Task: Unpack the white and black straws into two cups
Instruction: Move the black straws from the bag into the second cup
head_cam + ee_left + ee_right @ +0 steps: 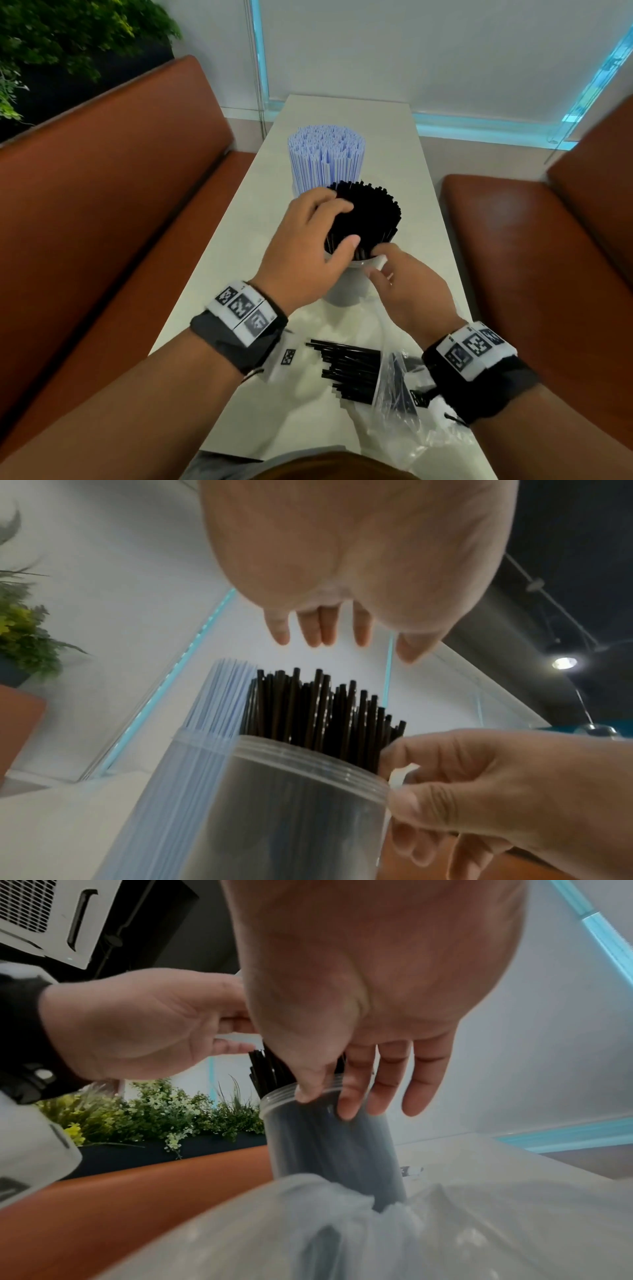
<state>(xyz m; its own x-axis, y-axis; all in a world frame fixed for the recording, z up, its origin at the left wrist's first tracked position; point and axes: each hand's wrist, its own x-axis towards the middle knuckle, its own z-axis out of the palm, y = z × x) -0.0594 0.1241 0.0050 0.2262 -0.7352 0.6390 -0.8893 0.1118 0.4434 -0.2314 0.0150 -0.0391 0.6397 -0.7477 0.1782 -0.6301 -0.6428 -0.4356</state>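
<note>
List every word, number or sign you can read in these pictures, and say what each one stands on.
No words, brands or numbers can be read.
Left wristband: square black-and-white code tags, patterns only; small marks beside them are too blurred to read.
Right wristband: the same kind of tags, marks unreadable.
Two smaller code tags near the loose black straws: patterns only.

the near cup [291, 804] is clear, smooth plastic with ridged rings at its rim. the black straws [366, 216] in it look like smooth, slightly shiny plastic. the white straws [325, 154] at 12 o'clock look matt. the bag [394, 387] at 6 o'clock is thin, crinkled, glossy film. the surface [404, 144] is pale and matt. the benches [120, 171] look like smooth leather with a soft sheen.
</note>
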